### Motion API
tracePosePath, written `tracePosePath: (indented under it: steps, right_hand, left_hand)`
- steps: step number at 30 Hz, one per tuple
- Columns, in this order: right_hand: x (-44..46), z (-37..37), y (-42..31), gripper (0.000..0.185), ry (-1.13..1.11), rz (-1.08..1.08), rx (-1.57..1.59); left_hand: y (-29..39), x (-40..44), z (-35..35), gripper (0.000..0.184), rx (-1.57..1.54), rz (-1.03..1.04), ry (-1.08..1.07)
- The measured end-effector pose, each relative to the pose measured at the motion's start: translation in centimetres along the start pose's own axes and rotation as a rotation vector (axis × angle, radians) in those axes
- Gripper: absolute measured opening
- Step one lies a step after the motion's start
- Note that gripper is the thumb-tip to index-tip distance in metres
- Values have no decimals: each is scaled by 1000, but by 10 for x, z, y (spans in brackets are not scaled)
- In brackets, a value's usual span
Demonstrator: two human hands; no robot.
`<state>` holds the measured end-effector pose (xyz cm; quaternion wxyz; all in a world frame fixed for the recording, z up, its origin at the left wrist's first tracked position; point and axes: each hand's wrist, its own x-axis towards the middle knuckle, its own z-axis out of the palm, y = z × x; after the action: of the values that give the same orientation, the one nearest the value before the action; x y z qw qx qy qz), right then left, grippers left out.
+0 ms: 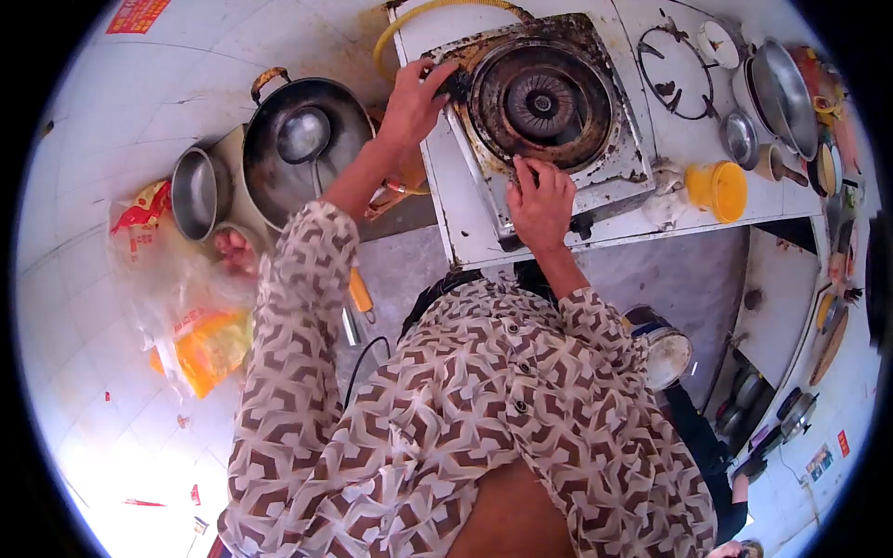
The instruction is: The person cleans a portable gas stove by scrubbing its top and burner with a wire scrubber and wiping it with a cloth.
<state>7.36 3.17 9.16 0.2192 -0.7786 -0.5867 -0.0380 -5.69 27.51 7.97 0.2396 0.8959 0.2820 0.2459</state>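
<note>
A gas stove (625, 139) with a rusty, grease-stained metal top lies under both my hands. Its round burner (542, 104) sits inside a wide blackened burner ring (595, 149). My left hand (417, 100) is at the left side of the stove, thumb and forefinger on either side of a dark piece at the ring's edge. At the front, my right hand (543, 206) has its fingertips on the near rim of the ring, the other fingers curled. What lies under the fingertips is partly hidden.
To the left, a wok (349, 121) holds a ladle (303, 136), beside a metal bowl (197, 193) and plastic bags (149, 279). A yellow hose (395, 26) runs behind the stove. A loose pot stand (640, 56), yellow tub (718, 191) and metal basins (783, 98) are on the right.
</note>
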Motion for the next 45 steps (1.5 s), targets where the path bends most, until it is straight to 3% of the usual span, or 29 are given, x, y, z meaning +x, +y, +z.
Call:
tracePosePath:
  steps: [7,12,15,20,24,27,34,38,41,45]
  right_hand:
    - [2,-4,1,41,9,2,39]
    - [3,-6,-2,41,9,26,52]
    - [3,-5,0,41,12,19,34]
    - [3,-3,1,42,22,9,27]
    - [2,-4,2,42,19,13,28]
    - [4,-4,2,43,26,8,22]
    - [3,-4,3,42,2,5,7]
    - [2,-4,0,42,35,4,53]
    - [3,-4,0,42,47,3,57]
    - [5,-3,0,41,50,-3,48]
  left_hand:
    - [-17,66,20,51,73,45,187]
    - [6,6,-2,54,85,10,-77]
    - [5,11,-9,53,64,-54,-85]
    - [-5,70,18,44,168,-35,122]
    - [16,25,-4,47,131,-125,-112]
    - [19,-4,-23,50,102,-139,-151]
    - [-17,71,19,43,199,-43,141]
    - [11,18,-4,45,191,-51,-79]
    - [7,4,-19,44,170,5,-130]
    - [-16,61,11,44,181,32,-11]
